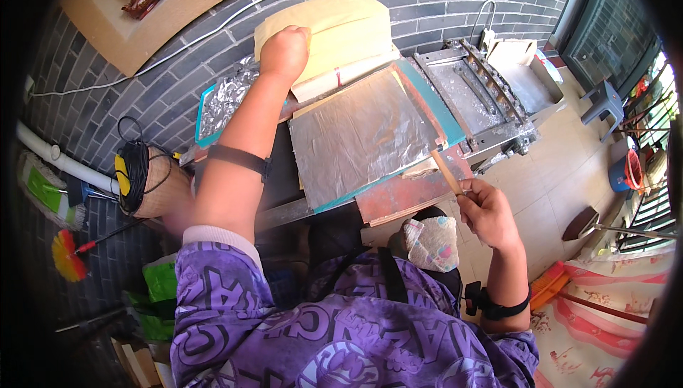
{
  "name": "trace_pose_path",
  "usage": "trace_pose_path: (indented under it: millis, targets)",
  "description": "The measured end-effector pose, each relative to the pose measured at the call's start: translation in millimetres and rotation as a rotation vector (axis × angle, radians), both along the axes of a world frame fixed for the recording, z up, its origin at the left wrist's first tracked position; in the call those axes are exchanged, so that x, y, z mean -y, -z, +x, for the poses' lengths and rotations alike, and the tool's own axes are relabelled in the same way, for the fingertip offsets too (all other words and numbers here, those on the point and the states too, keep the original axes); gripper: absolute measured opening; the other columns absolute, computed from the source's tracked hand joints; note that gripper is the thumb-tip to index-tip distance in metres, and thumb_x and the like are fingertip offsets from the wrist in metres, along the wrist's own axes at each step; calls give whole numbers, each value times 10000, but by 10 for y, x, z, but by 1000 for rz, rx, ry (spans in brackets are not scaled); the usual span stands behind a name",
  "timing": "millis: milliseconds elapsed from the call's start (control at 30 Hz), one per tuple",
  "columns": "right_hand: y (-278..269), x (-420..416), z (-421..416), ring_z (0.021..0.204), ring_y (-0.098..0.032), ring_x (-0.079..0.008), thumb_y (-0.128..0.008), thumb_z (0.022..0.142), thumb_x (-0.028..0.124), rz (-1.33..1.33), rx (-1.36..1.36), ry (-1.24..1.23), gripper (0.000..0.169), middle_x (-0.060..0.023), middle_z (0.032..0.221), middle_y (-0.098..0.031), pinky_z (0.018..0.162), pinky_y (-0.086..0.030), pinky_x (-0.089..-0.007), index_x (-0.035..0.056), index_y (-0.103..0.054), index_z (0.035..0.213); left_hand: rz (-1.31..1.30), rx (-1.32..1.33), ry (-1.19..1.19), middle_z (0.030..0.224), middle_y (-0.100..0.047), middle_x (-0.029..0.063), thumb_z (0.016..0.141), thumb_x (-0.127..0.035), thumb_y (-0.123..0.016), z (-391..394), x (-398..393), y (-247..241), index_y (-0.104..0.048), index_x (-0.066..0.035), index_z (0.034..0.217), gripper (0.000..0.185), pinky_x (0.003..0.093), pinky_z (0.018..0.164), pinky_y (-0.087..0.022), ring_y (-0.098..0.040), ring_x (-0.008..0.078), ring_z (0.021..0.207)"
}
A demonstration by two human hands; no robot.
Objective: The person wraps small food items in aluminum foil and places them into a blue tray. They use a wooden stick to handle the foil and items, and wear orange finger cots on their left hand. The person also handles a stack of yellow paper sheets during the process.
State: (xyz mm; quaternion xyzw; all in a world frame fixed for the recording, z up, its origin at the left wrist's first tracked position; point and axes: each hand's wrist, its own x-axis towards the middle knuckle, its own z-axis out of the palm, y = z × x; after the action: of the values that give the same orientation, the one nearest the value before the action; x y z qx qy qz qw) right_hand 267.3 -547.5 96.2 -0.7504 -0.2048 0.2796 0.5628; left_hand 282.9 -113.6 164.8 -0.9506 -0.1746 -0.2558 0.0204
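Observation:
My left hand is curled at the edge of a yellow paper sheet, its fingertips partly hidden. The sheet rests with other paper against the brick wall, and a crease runs right from my fingers. A thin wooden strip is pinched in my right hand, its far tip by the near right corner of a silver foil sheet. The foil lies wrinkled over yellowish paper on a teal board. Between the foil and the upright paper lies a pale roll with a red band.
A blue tray of crumpled foil scraps stands left of the paper. Right of the board sits a metal frame machine with rollers, beside a metal tray. A reddish board juts toward me. Black cable hangs at left.

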Motion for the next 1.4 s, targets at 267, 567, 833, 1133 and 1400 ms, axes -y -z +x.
trace_pose_path:
  millis: [267,567,833,1133,1400]
  targets:
    - [-27,-12,-35,568,-513,-65,-567,880,22,12,-15,-5,175,-5,658,-566,515,-412,-233,-55,-614,1029,18,-36,-16,1004,-670,155,834,-118,-552,32,-43,-60,-664,-77,1064,259,435,788,-522,-649,333,900]
    - [23,20,-73,481,-449,-49,-543,908,35,31,16,-36,159,6,623,-533,430,-344,-221,-25,-588,1049,-143,204,114,1075,-640,213,890,-88,-510,-496,708,-216,-640,-71,1161,300,410,845,-497,-620,364,984]
    - [-7,23,-85,564,-536,-90,-577,881,39,-11,76,-43,149,-22,647,-571,514,-431,-261,-40,-616,1002,-288,166,295,1308,-531,207,806,36,-513,-1230,1485,560,-545,62,1216,411,430,1102,-343,-515,376,1191]
    - [-4,16,-108,560,-545,-101,-582,881,54,-1,79,-28,180,-32,650,-580,515,-436,-274,-36,-611,1034,-371,-13,242,1326,-513,220,818,-5,-523,-1384,1788,1112,-526,81,1228,419,428,1117,-315,-480,347,1248]
    - [7,17,-109,559,-537,-92,-583,881,59,19,61,-22,197,-20,636,-571,510,-429,-273,-30,-614,1054,-295,-66,263,1313,-522,227,856,-68,-538,-1332,1833,1112,-529,85,1226,400,444,1112,-311,-485,336,1251]
